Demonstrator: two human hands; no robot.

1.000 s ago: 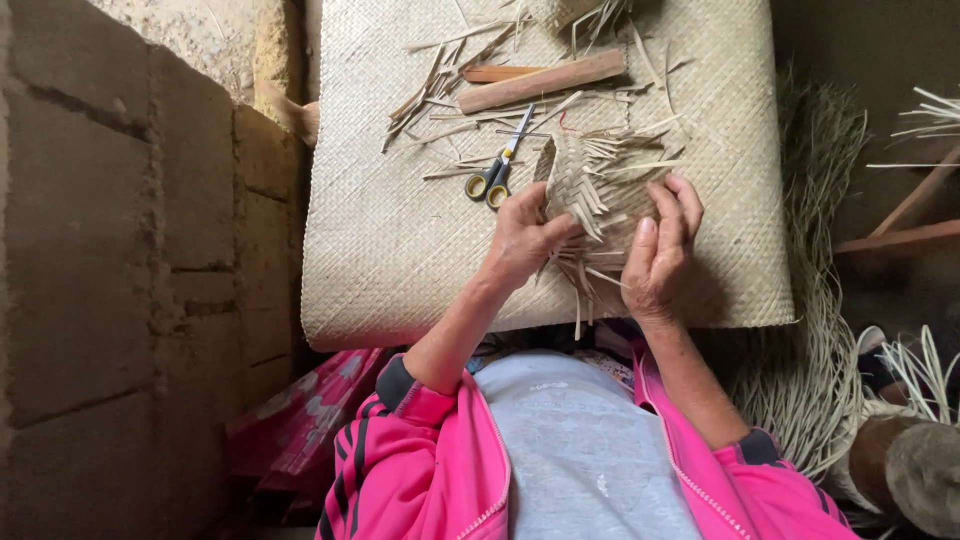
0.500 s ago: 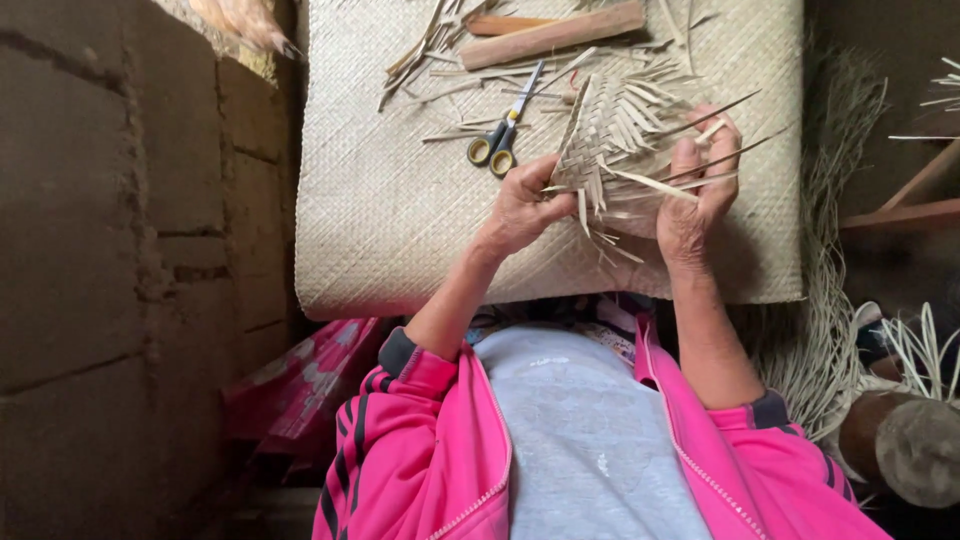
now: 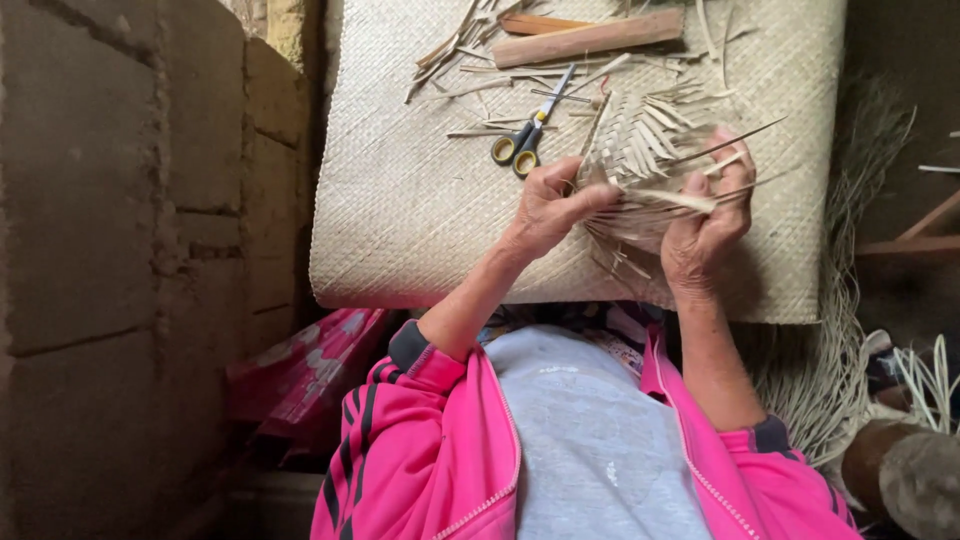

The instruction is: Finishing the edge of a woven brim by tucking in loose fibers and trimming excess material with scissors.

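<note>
- Weaving in progress: both hands work a small half-woven piece of pale strips (image 3: pixel 640 175), held up just above a big woven mat (image 3: pixel 400 200), right of centre.
- L hand (image 3: pixel 545 210) closed on the piece's left edge, thumb & fingers pinching a strip.
- R hand (image 3: pixel 705 225) curled round the right side, fingers pressing a few loose strips down against the weave.
- Free strip ends stick out far & right, some thin and stiff-looking.
- Scissors w/ yellow handles (image 3: pixel 525 140) lie on the mat just beyond the L hand; wooden stick (image 3: pixel 585 40) & strip offcuts (image 3: pixel 460 50) at the far end.
- Risks, as I judge: a pinched strip could crack or split if bent too sharply; if the R grip eases, the open weave may loosen and the ends slip out; stray ends could snag in the mat or poke a finger.
</note>
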